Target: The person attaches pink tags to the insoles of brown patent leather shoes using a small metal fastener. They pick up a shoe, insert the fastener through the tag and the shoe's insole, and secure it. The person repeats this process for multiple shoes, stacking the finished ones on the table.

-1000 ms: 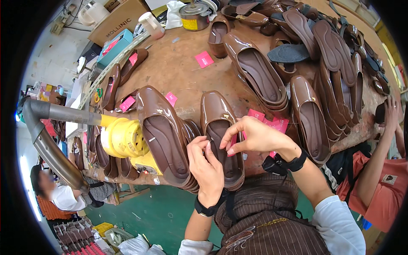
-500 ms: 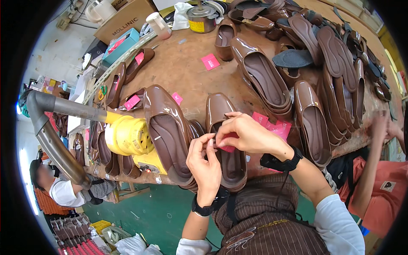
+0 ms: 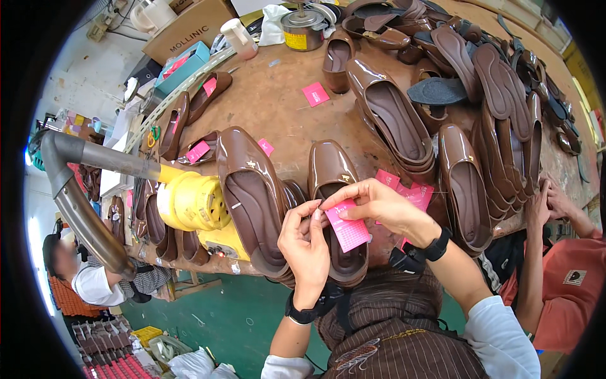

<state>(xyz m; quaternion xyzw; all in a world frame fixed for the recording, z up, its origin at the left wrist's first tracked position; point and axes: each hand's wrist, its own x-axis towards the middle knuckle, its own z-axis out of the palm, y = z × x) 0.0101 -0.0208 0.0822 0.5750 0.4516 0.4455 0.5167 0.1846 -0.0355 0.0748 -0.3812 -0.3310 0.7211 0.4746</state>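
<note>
My right hand (image 3: 386,205) pinches a pink card tag (image 3: 350,232) between thumb and fingers. The tag hangs over the opening of a glossy brown loafer (image 3: 331,163) with a small gold ornament. Thumb and fingertips of my left hand (image 3: 303,239) are pinched together beside the tag's upper corner; what they hold is too small to make out. To the left stands a nested stack of brown shoes (image 3: 243,151), its top insole showing. More pink tags (image 3: 416,194) lie on the table just beyond my right wrist.
A yellow machine (image 3: 192,202) with a grey duct (image 3: 101,155) stands at the left. Shoe stacks (image 3: 464,170) and loose insoles (image 3: 492,82) crowd the right. A metal can (image 3: 302,31) sits at the back. A co-worker's hands (image 3: 549,202) are at the right edge.
The pink tag has come into full view and hangs lower, with my right hand turned and shifted slightly right and down. My left hand barely moved. The co-worker's hands at right have lowered.
</note>
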